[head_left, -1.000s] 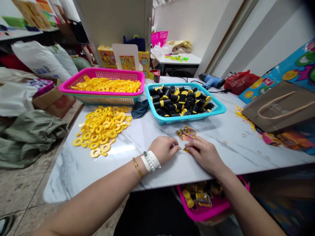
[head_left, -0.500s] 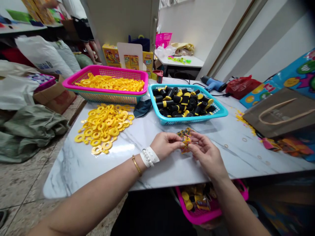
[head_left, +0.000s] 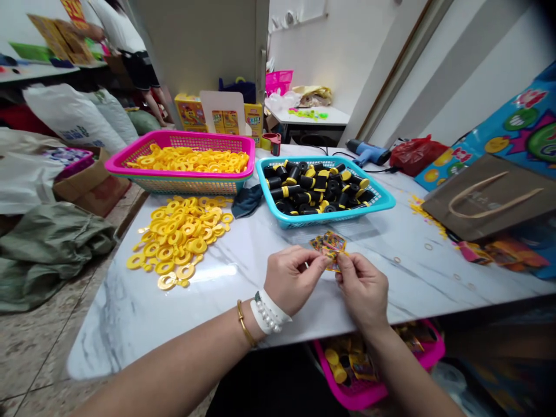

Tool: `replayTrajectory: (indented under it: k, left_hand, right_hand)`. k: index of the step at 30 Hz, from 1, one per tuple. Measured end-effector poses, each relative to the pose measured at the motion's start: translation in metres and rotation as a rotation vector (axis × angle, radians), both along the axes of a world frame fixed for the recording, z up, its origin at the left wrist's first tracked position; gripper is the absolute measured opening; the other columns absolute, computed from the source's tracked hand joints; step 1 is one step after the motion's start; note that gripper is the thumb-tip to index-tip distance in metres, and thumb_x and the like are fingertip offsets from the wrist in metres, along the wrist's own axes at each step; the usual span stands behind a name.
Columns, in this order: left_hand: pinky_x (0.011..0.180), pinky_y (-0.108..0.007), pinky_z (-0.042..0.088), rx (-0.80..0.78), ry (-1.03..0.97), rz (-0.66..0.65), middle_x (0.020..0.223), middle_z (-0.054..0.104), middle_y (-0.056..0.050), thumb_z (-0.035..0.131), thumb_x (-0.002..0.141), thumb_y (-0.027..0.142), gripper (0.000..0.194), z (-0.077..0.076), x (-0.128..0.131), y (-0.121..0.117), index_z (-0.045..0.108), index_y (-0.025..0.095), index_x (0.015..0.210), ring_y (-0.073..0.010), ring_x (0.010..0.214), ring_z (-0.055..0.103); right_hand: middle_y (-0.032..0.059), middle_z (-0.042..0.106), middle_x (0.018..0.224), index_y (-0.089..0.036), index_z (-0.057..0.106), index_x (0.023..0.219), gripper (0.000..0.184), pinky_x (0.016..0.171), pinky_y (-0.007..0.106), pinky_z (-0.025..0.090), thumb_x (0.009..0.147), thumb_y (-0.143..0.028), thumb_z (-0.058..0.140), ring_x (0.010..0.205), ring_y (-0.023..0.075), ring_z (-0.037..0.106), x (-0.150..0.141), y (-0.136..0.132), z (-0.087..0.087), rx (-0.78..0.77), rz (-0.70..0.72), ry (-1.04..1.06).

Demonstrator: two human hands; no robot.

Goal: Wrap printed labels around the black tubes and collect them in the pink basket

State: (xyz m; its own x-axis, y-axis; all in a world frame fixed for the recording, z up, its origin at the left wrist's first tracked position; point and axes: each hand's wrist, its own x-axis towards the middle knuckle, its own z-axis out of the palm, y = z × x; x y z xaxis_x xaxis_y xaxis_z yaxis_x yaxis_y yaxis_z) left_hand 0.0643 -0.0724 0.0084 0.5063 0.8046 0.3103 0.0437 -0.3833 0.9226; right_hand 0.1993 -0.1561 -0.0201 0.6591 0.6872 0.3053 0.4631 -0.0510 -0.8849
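Note:
My left hand (head_left: 291,278), with a white band, beads and a gold bangle at the wrist, is closed in a pinch at the left edge of a small printed yellow piece (head_left: 333,265). The thumb and fingers of my right hand (head_left: 362,286) grip the same piece from the right. Just beyond the fingertips are more small printed pieces (head_left: 324,240), glossy, yellow and dark; whether they are stickers or wrappers I cannot tell. Behind them stands a turquoise basket (head_left: 330,221) of black cylinders with yellow ends (head_left: 306,182). Yellow rings (head_left: 174,231) are heaped on the left.
A pink-rimmed basket (head_left: 182,134) holds more yellow parts. A blue heat gun (head_left: 369,152), a red bag (head_left: 417,156) and a brown paper bag (head_left: 473,197) stand right. Below the table edge is a pink basket (head_left: 347,399). A person (head_left: 125,46) stands far left.
My hands have come closer together and their fingers are now more tightly closed. The printed pieces have spread out beyond the fingertips. The whole view has shifted slightly.

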Motion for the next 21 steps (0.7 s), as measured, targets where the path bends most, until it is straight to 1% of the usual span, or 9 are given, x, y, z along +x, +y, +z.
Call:
replayTrajectory:
  k: [4, 6, 9, 11, 14, 16, 17, 19, 21]
  left_hand:
    - [0.063, -0.025, 0.046, -0.024, 0.066, -0.028, 0.072, 0.067, -0.004, 0.077, 0.08, 0.032, 0.016, -0.003, 0.002, 0.005, 0.08, 0.017, 0.085, -0.013, 0.063, 0.057]
    - [0.064, -0.025, 0.047, -0.107, 0.076, 0.002, 0.073, 0.066, -0.004, 0.08, 0.075, 0.03, 0.014, -0.004, 0.002, 0.01, 0.079, 0.017, 0.077, -0.0138, 0.067, 0.058]
    - [0.067, -0.024, 0.048, -0.21, 0.018, 0.043, 0.076, 0.066, -0.004, 0.081, 0.072, 0.023, 0.013, -0.002, 0.002, 0.019, 0.075, 0.017, 0.063, -0.0142, 0.073, 0.061]
    - [0.063, -0.024, 0.047, -0.301, -0.021, -0.001, 0.071, 0.066, -0.003, 0.079, 0.073, 0.024, 0.015, 0.0, 0.001, 0.024, 0.073, 0.016, 0.062, -0.0131, 0.067, 0.06]
    - [0.043, -0.021, 0.037, -0.501, -0.026, -0.073, 0.056, 0.062, 0.0, 0.074, 0.078, 0.033, 0.022, 0.004, 0.001, 0.028, 0.07, 0.014, 0.067, -0.0082, 0.044, 0.047]
    - [0.036, -0.02, 0.029, -0.593, -0.009, -0.099, 0.052, 0.06, 0.001, 0.073, 0.079, 0.035, 0.025, 0.005, 0.001, 0.03, 0.066, 0.014, 0.068, -0.006, 0.034, 0.038]
    - [0.034, -0.02, 0.028, -0.625, -0.004, -0.12, 0.053, 0.062, 0.001, 0.073, 0.078, 0.034, 0.025, 0.005, 0.002, 0.031, 0.063, 0.014, 0.068, -0.0056, 0.033, 0.038]
    - [0.034, -0.019, 0.028, -0.692, 0.008, -0.167, 0.059, 0.066, -0.001, 0.076, 0.076, 0.032, 0.025, 0.003, 0.004, 0.032, 0.059, 0.014, 0.069, -0.0061, 0.033, 0.044]
    - [0.035, -0.017, 0.025, -0.744, 0.052, -0.181, 0.055, 0.065, -0.001, 0.078, 0.074, 0.031, 0.028, 0.002, 0.005, 0.034, 0.057, 0.015, 0.069, -0.0062, 0.034, 0.046]
  right_hand:
    - [-0.0023, 0.056, 0.056, -0.02, 0.062, 0.069, 0.033, 0.052, 0.023, 0.044, 0.094, -0.041, 0.057, 0.051, 0.0125, 0.053, -0.006, 0.003, 0.0, 0.043, 0.07, -0.109]
    - [-0.0015, 0.059, 0.06, -0.02, 0.064, 0.073, 0.028, 0.054, 0.023, 0.046, 0.094, -0.037, 0.057, 0.054, 0.013, 0.056, -0.007, 0.005, -0.002, 0.046, 0.144, -0.154]
    - [-0.001, 0.06, 0.06, -0.02, 0.064, 0.071, 0.03, 0.053, 0.024, 0.045, 0.094, -0.037, 0.057, 0.055, 0.0133, 0.055, -0.005, 0.007, -0.001, 0.018, 0.238, -0.22]
    - [-0.0011, 0.059, 0.059, -0.02, 0.064, 0.069, 0.032, 0.052, 0.024, 0.044, 0.095, -0.038, 0.056, 0.054, 0.0133, 0.054, 0.001, 0.009, 0.006, 0.0, 0.286, -0.266]
    - [-0.0011, 0.058, 0.056, -0.02, 0.064, 0.065, 0.037, 0.053, 0.025, 0.043, 0.094, -0.042, 0.056, 0.053, 0.0133, 0.053, 0.023, 0.022, 0.03, 0.021, 0.269, -0.336]
    - [0.0, 0.06, 0.058, -0.02, 0.063, 0.065, 0.04, 0.057, 0.026, 0.043, 0.094, -0.047, 0.055, 0.055, 0.0144, 0.055, 0.047, 0.044, 0.053, 0.023, 0.142, -0.401]
    - [0.0009, 0.061, 0.061, -0.02, 0.065, 0.068, 0.04, 0.06, 0.027, 0.044, 0.093, -0.049, 0.055, 0.059, 0.0154, 0.056, 0.061, 0.06, 0.065, -0.008, 0.053, -0.455]
    - [0.0038, 0.067, 0.068, -0.02, 0.067, 0.073, 0.035, 0.067, 0.029, 0.044, 0.091, -0.048, 0.056, 0.069, 0.0186, 0.061, 0.09, 0.098, 0.087, -0.233, -0.057, -0.534]
    - [0.0059, 0.068, 0.065, -0.019, 0.065, 0.068, 0.034, 0.063, 0.028, 0.043, 0.089, -0.044, 0.059, 0.067, 0.0193, 0.062, 0.114, 0.137, 0.1, -0.359, -0.012, -0.503]
